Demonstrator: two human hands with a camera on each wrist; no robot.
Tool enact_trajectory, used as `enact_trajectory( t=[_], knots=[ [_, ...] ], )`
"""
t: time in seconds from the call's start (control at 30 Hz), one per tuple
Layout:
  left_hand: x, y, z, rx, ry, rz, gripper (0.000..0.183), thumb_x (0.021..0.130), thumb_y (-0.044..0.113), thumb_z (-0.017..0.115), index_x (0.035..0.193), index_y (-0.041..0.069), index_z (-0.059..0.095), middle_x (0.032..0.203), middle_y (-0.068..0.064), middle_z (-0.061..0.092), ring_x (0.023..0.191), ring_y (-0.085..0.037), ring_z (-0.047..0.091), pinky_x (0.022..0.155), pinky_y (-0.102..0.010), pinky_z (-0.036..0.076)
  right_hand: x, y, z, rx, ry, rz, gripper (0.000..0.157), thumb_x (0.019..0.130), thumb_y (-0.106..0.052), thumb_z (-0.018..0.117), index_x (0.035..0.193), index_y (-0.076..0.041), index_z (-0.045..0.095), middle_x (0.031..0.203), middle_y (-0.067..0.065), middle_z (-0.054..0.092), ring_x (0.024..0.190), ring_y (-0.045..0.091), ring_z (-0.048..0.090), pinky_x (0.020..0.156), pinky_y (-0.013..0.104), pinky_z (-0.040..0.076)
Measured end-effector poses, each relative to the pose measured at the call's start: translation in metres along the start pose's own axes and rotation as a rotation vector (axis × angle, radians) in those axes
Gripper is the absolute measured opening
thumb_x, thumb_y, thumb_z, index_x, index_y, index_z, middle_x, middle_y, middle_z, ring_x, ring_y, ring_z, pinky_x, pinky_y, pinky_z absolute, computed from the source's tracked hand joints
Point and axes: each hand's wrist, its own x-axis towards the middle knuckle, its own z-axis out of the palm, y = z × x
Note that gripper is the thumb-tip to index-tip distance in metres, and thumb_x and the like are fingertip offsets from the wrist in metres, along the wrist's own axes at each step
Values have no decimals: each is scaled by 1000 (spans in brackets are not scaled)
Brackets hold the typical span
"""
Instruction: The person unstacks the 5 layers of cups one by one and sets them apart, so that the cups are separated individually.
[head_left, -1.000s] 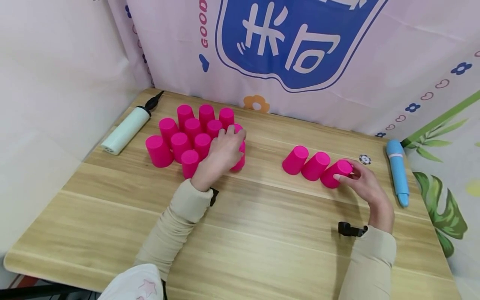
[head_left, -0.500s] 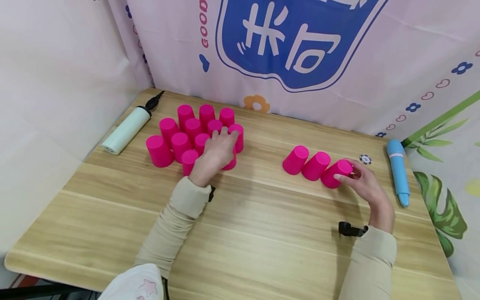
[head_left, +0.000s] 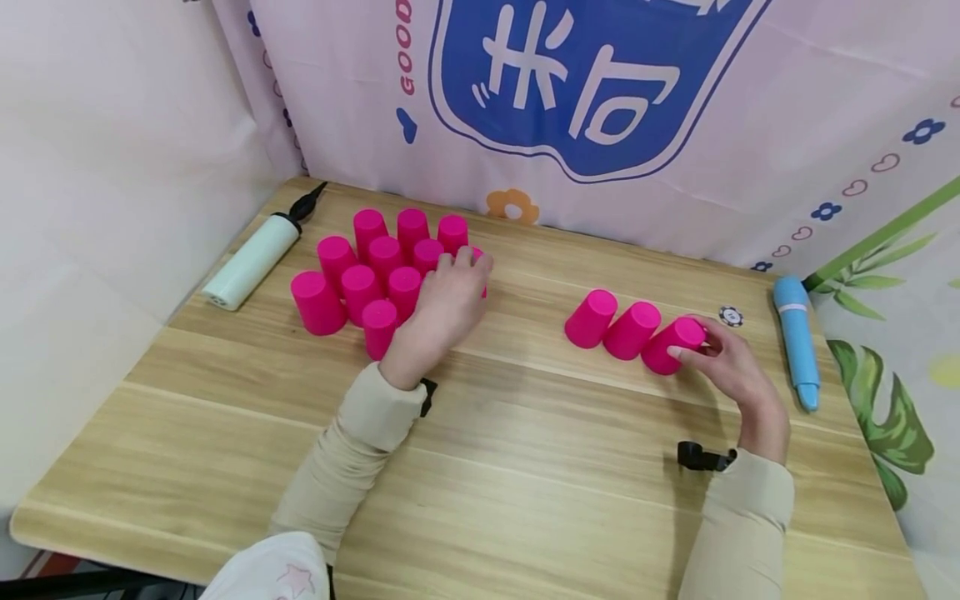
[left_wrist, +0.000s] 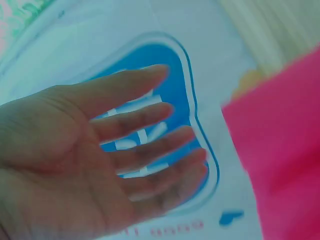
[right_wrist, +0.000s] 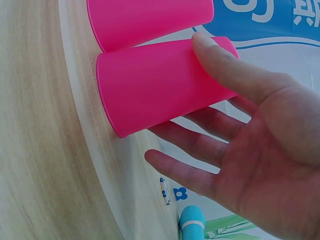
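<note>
On the left of the table stands a cluster of upside-down pink cups point(head_left: 362, 287). My left hand point(head_left: 450, 304) is over the cluster's right side, partly hiding a cup point(head_left: 478, 279) there. In the left wrist view that hand point(left_wrist: 100, 145) has its fingers spread out and grips nothing; a pink cup point(left_wrist: 285, 160) is beyond the fingertips. My right hand point(head_left: 727, 358) holds the rightmost cup point(head_left: 667, 348) of a row of three, thumb on the near side, fingers behind. In the right wrist view this cup point(right_wrist: 150, 90) sits base-up on the table, against its neighbour point(right_wrist: 145, 20).
A pale green hand pump point(head_left: 251, 260) with a black nozzle lies at the left edge. A blue pump-like tube point(head_left: 797, 342) lies at the right edge, near a small round chip point(head_left: 731, 316). A printed curtain point(head_left: 337, 100) hangs behind the table point(head_left: 525, 475).
My left hand shifted left, then back right over the cluster. A cup at the front right, seen beside it before, is now out of sight. My right hand stays on its cup.
</note>
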Motion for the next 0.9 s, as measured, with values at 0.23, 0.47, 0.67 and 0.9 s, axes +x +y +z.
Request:
enact_trajectory(
  t=[0.23,0.47,0.67,0.9],
  knots=[
    [8,34,25,-115,-8,136,53,88,18,71,136,7,49,133,-14,49,114,-32,50,83,-40,52,1,-1,-3,10,-5,32,71,90,-42,65,146,-10,38,135,19,47,119,38,45,92,43,44],
    [27,61,49,-248,-118,136,72,89,18,70,149,15,32,145,-11,37,125,-29,43,89,-41,50,0,3,0,29,-2,24,70,89,-41,66,146,-11,38,135,19,48,118,37,46,89,35,45],
    [37,75,82,-473,-131,182,80,86,10,72,152,14,26,147,-12,35,129,-26,42,91,-36,50,-1,4,3,40,0,18,68,90,-39,66,146,-11,39,135,19,48,118,37,46,92,39,44],
    [41,82,108,-527,-46,204,67,88,15,70,147,12,38,139,-9,45,121,-23,50,95,-36,48,1,1,1,46,1,18,69,89,-41,66,145,-10,40,134,18,49,118,36,46,96,45,41]
  ],
)
